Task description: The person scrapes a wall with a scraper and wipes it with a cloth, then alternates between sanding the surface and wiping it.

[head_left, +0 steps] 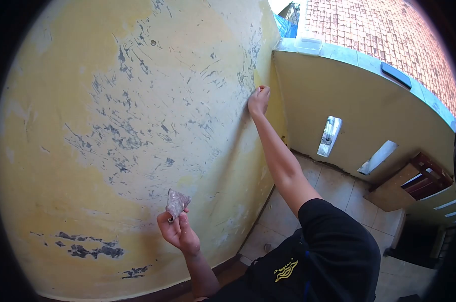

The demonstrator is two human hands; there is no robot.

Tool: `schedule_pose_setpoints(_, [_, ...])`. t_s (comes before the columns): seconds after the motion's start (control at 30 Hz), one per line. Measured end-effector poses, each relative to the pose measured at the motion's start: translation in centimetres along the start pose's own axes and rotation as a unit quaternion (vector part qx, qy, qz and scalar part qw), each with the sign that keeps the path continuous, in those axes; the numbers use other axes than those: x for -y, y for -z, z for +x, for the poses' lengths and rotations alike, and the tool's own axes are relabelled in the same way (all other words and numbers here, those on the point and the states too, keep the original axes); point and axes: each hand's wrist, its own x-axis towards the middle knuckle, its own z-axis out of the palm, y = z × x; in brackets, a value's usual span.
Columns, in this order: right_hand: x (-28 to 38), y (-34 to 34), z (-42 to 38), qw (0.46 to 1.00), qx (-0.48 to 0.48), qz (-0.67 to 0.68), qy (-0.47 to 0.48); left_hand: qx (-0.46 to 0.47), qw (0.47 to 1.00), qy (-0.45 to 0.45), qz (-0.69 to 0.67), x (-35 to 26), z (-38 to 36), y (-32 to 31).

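Observation:
At the lower middle, my left hand is closed around a flat, roughly triangular grey-brown piece, stained and curled at its lower edge. It is held up in front of the yellow wall. My right arm stretches up to the wall near its corner. There my right hand has its fingers pinched together, right at the wall surface. Just above those fingertips shows a thin yellow strip; I cannot tell whether it is in the pinch. Around both hands the wall is pale and scraped, with many dark grey marks.
A low wall meets the yellow wall at the right. On its tiled ledge stand a clear plastic container and a dark phone. Brown wooden furniture sits on the tiled floor. Beyond lies a tiled roof.

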Motion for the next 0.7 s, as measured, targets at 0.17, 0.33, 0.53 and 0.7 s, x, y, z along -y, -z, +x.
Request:
schedule_pose_setpoints(0.17, [21.4,1.6,-8.2,0.948,-0.001,0.2,0.246,-0.023,0.999,-0.018,-0.021,-1.7,2.0,-4.1])
schedule_pose_setpoints(0.33, [34.8,2.0,-16.6,0.832,0.027,0.181,0.523,-0.034,0.992,-0.059,-0.102,-1.3,5.0,-9.1])
schedule_pose_setpoints(0.53, [23.8,2.3,-0.8,0.961,0.071,0.104,0.248,-0.006,0.995,-0.039,-0.097,1.1,4.2,-9.9])
schedule_pose_setpoints(0.7, [-7.0,-0.3,3.6,0.996,0.072,0.002,0.06,0.005,0.993,0.031,-0.114,3.1,1.8,-9.8])
